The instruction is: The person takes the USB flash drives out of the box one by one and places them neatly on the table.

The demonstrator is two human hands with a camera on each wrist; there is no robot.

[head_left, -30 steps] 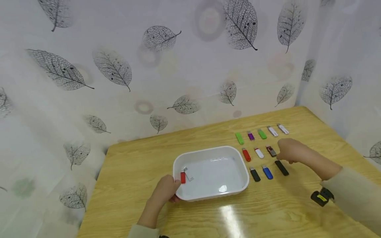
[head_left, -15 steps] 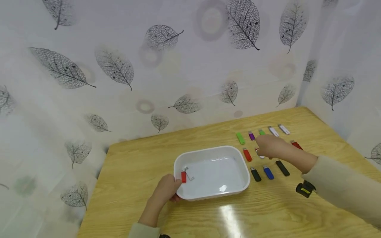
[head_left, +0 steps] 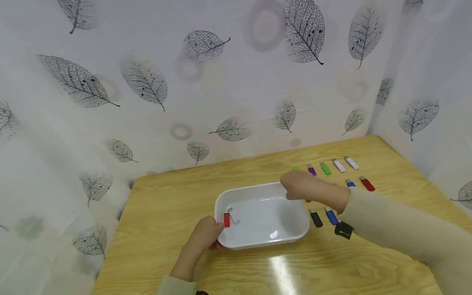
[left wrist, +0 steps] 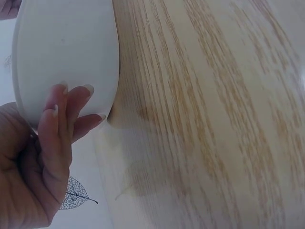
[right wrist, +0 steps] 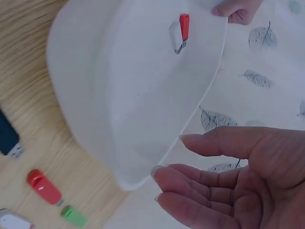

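My left hand (head_left: pixel 204 235) grips the left rim of a white plastic tray (head_left: pixel 265 221), thumb over the edge. In the left wrist view its fingers (left wrist: pixel 59 107) lie against the tray's outer wall. A red USB stick (head_left: pixel 226 219) and a silver-white USB stick (head_left: pixel 234 216) lie inside near that end. My right hand (head_left: pixel 300 185) hovers over the tray's far right corner. The right wrist view shows its thumb and fingers loosely apart, with nothing visible between them. The forearm hides several USB sticks behind it in the head view.
Several USB sticks lie in rows right of the tray, among them a green one (head_left: pixel 326 168), a purple one (head_left: pixel 312 170), a dark red one (head_left: pixel 367 183), a black one (head_left: pixel 316 218) and a blue one (head_left: pixel 331 216). A leaf-patterned curtain (head_left: pixel 166 123) hangs behind the wooden table (head_left: pixel 162 196).
My right hand has moved left from the right side of the rows to the tray's corner, uncovering a blue and a dark red USB stick. My left hand keeps its place on the rim.
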